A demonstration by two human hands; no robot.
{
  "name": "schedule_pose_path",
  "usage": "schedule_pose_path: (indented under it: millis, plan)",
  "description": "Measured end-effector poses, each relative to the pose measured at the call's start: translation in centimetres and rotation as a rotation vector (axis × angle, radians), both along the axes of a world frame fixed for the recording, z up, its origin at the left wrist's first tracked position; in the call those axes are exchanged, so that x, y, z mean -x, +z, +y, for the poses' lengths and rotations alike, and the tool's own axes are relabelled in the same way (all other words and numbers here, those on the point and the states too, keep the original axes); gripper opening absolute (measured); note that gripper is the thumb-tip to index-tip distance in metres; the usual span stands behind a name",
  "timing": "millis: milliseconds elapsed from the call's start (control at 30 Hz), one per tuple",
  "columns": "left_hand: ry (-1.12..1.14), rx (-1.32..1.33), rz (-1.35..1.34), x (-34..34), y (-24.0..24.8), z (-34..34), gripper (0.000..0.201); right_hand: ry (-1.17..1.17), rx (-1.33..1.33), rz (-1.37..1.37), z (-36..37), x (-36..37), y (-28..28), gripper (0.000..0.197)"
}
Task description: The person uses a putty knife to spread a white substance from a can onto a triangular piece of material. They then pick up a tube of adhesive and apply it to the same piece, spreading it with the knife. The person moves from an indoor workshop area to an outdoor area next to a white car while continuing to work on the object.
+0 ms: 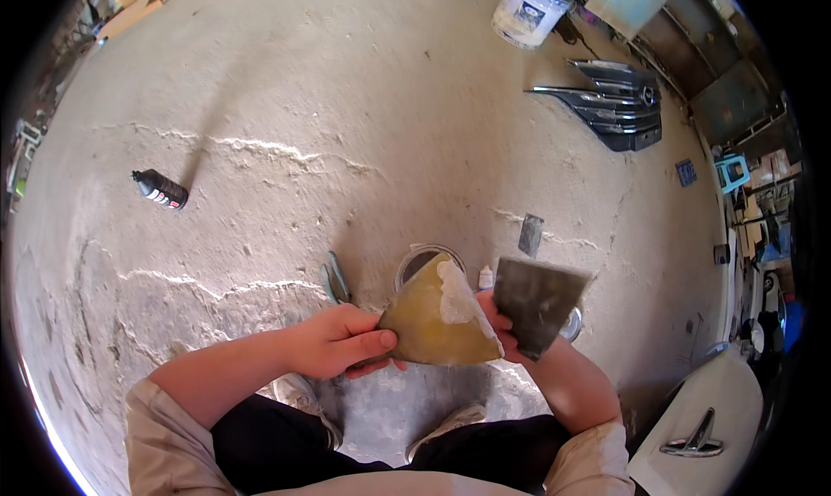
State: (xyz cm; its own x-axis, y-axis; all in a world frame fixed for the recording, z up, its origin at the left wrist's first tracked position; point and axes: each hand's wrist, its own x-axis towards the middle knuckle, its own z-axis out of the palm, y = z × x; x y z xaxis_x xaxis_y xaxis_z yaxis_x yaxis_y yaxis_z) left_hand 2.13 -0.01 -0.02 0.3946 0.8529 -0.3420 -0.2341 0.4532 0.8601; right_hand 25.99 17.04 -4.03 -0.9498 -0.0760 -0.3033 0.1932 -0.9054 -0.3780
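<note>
My left hand is closed on the narrow corner of a flat, yellowish, roughly triangular plate, thumb on top. Pale putty lies smeared along the plate's right edge. In my right hand is a dark, flat, wide-bladed scraper, tilted up beside the plate; its blade hides part of the fingers. Just beyond the plate stands an open round tin, partly covered by it. A small white bottle is beside the tin, and a round metal item shows behind my right wrist.
Pliers lie left of the tin, a grey rectangular piece right of it. A black bottle lies far left on the cracked concrete floor. A car grille and white bucket are far right; a white car panel is near right.
</note>
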Motion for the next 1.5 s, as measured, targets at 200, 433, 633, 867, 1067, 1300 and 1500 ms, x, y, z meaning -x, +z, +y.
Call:
schedule_pose_path:
  millis: [200, 433, 633, 867, 1067, 1300, 1500]
  plan:
    - [0.158, 0.155, -0.044, 0.0, 1.6, 0.2, 0.045, -0.073, -0.274, -0.399, -0.7, 0.8, -1.3, 0.028]
    - [-0.144, 0.148, 0.010, -0.9, -0.1, 0.5, 0.044, 0.061, 0.089, 0.311, 0.3, 0.4, 0.8, 0.028]
    - [-0.060, 0.178, -0.045, -0.8, 0.0, 0.2, 0.044, 0.056, -0.352, -0.142, -1.5, 0.5, 1.3, 0.027]
    - [0.099, 0.221, 0.024, -0.2, 0.6, 0.7, 0.043, -0.293, -0.317, -0.167, -0.5, 1.4, -2.2, 0.034]
    - [-0.098, 0.128, 0.030, -0.7, -0.1, 0.6, 0.043, -0.280, -0.457, -0.206, -1.8, 1.9, -1.0, 0.033]
    - [0.156, 0.229, -0.034, 0.0, 1.5, 1.0, 0.043, -0.338, -0.628, -0.494, -1.8, 2.1, -0.9, 0.025]
    - [0.000, 0.198, 0.067, -0.4, 0.0, 0.6, 0.042, -0.325, -0.118, 0.060, 0.6, 1.5, 0.9, 0.028]
